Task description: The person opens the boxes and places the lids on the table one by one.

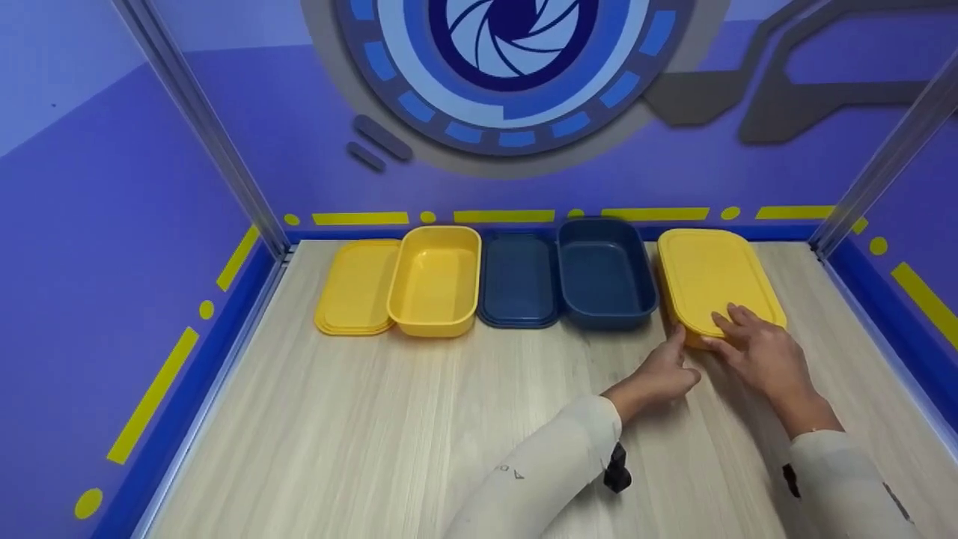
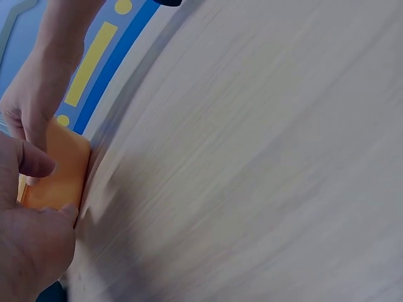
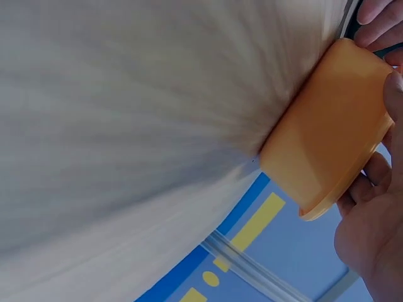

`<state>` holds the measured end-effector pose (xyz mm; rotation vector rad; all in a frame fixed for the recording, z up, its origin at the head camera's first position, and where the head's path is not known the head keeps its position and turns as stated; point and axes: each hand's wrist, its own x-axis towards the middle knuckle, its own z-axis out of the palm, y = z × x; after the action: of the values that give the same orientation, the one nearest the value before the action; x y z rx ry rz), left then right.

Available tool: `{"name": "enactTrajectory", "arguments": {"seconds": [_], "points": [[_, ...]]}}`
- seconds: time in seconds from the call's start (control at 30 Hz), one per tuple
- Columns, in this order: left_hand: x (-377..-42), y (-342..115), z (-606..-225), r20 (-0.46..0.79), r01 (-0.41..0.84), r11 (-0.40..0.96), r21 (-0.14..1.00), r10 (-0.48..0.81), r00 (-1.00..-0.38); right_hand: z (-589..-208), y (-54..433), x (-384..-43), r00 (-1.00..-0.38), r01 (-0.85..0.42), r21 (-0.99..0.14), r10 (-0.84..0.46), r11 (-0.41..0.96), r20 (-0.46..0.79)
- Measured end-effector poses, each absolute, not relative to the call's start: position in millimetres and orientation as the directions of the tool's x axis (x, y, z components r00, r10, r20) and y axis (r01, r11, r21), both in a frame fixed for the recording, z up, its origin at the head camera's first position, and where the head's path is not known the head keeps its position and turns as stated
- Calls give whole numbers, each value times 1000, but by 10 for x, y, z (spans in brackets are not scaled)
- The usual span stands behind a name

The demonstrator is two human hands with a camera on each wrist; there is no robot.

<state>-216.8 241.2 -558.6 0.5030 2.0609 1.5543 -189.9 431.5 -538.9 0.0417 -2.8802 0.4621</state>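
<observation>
A yellow food container (image 1: 715,273) with its lid on stands at the right end of a row on the table. My right hand (image 1: 767,359) grips its near edge, fingers bent on top of the lid and the thumb low on the front rim. At the front left corner my left hand (image 1: 658,374) touches the container's side with its fingertips, its thumb held away. The right wrist view shows the orange-looking container wall (image 3: 327,126) from below, upright on the table. Part of that wall (image 2: 66,170) shows between both hands in the left wrist view.
Left of it stands an open dark blue container (image 1: 606,273), beside a dark blue lid (image 1: 519,281) lying flat. Farther left are an open yellow container (image 1: 434,281) and a yellow lid (image 1: 355,288). Behind the row rises a purple-blue wall (image 1: 284,150); side panels flank the wooden table (image 1: 374,434).
</observation>
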Motion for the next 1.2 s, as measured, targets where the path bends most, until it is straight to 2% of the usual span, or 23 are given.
{"name": "enactTrajectory", "arguments": {"seconds": [0.27,0.63,0.87,1.2], "points": [[-2179,2411,-5579,-188,-2,315,949,561,-806,-5383,4309,-1918,-979,-28,-393,54,919,197],[-2189,2368,-5587,-216,-10,351,936,552,-805,-5366,4301,-1907,-979,-20,-391,62,920,195],[-2181,2351,-5587,-207,2,355,935,549,-810,-5375,4286,-1892,-962,-72,-371,34,926,271],[-2191,2309,-5597,-166,70,363,929,578,-799,-5371,4294,-1897,-945,-101,-410,41,906,325]]}}
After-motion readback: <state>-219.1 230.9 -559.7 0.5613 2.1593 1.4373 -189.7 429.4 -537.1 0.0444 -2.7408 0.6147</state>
